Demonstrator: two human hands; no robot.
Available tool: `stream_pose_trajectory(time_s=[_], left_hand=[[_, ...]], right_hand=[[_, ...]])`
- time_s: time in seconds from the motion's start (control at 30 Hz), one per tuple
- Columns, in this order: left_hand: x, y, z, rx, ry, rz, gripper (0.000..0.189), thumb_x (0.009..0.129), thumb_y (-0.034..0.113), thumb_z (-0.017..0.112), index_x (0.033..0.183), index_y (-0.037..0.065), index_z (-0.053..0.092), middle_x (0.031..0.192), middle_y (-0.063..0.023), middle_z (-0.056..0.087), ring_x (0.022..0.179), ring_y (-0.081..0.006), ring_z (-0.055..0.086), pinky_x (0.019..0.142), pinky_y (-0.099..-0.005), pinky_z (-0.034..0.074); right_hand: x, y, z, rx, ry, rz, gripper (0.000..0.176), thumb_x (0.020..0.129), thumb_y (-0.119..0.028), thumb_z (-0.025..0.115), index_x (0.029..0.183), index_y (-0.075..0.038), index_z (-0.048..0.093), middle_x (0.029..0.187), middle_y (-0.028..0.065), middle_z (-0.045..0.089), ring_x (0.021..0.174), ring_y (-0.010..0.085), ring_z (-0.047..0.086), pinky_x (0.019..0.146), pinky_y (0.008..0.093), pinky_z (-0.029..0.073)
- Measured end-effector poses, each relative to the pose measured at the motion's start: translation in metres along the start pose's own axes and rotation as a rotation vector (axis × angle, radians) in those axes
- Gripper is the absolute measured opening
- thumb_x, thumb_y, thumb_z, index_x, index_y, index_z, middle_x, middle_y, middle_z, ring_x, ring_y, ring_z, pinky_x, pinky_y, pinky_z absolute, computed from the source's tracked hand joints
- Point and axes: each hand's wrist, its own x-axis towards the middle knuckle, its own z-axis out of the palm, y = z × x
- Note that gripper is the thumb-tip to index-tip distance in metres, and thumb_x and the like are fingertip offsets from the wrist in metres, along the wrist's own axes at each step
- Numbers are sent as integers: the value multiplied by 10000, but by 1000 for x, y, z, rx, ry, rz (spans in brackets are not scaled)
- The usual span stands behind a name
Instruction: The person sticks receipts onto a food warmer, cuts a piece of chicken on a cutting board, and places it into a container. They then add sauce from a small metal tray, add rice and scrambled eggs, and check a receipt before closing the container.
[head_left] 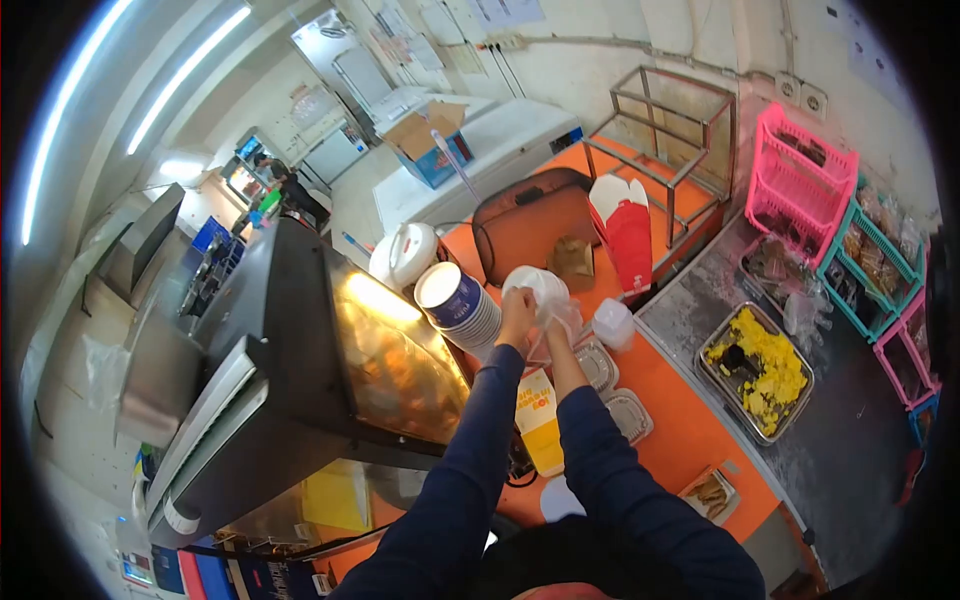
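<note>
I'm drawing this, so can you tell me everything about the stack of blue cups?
The stack of blue cups is nested, paper-looking cups, open end up. The top one shows a white inside and blue sides with pale lettering; below, pale rims show. It stands between the lit cabinet and the person's left hand. I can't tell what touches it.

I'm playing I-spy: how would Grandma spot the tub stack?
Find the orange table, then the lit cabinet beside it. The tub stack is between that cabinet and the person's left hand. Unlike the red carton, it's round, with a blue top tub.
</note>
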Motion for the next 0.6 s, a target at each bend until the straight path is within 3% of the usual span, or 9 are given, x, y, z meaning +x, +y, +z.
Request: stream_pose_trajectory(time_s=[0.03, 0.1, 0.13, 0.2, 0.27, 0.43, 0.53, 0.6], left_hand=[[2, -1, 1, -52, -129, -20, 178, 778, 32, 606, 939, -16, 662, 846, -179, 626, 718, -303, 611, 649, -409, 466], [-5, 8, 2, -20, -90, 26, 176, 787, 34, 596, 942, -23, 658, 871, -192, 611, 757, -305, 608, 666, -403, 464], [-11, 12, 2, 6, -58, 46, 175, 797, 35, 587, 944, -31, 654, 896, -205, 595, 796, -307, 604, 683, -397, 462], [-12, 35, -9, 52, -91, 45, 194, 819, 23, 557, 979, -48, 639, 930, -226, 573, 851, -344, 583, 730, -406, 458], [-8, 37, -7, -60, -16, 75, 223, 835, 8, 534, 1029, -47, 629, 926, -230, 572, 867, -387, 569, 764, -424, 455], [3, 39, -1, -61, -75, 0, 243, 849, -7, 502, 1062, -44, 612, 955, -241, 564, 912, -406, 548, 823, -442, 445], [-1, 54, -1, -114, 17, 7, 242, 860, -22, 484, 1070, -48, 603, 970, -230, 558, 927, -390, 547, 822, -420, 441], [-1, 79, -9, -177, 83, 40, 238, 867, -35, 472, 1069, -54, 596, 963, -220, 558, 924, -379, 550, 814, -410, 440]], right_hand=[[-1, -5, -3, 20, 6, -18, 460, 804, -356, 570, 1133, -34, 580, 970, 227, 660, 929, 368, 653, 780, 465, 498], [-1, 5, -9, 28, -152, 4, 633, 878, -422, 479, 1376, -43, 382, 1178, 230, 596, 1106, 333, 590, 893, 432, 463], [17, 31, 10, 29, -149, 9, 633, 878, -422, 479, 1376, -43, 382, 1178, 230, 596, 1106, 333, 590, 893, 432, 463], [68, 93, 68, 547, -749, 1, 657, 958, -456, 315, 1499, -114, 169, 1381, 151, 481, 1320, 319, 396, 1055, 464, 310], [63, 84, 68, 613, -724, 89, 652, 960, -472, 311, 1496, -125, 178, 1358, 145, 489, 1296, 314, 414, 1060, 444, 310], [24, 36, 39, 882, -577, 462, 636, 971, -535, 293, 1484, -167, 214, 1267, 122, 524, 1201, 295, 486, 1083, 365, 313], [-5, 18, 7, 652, -505, 197, 505, 976, -474, 301, 1362, -156, 372, 1250, 121, 534, 1126, 294, 529, 958, 400, 424], [-13, 14, -2, 589, -484, 111, 481, 964, -440, 336, 1339, -144, 395, 1205, 112, 541, 1075, 278, 541, 909, 387, 434]])
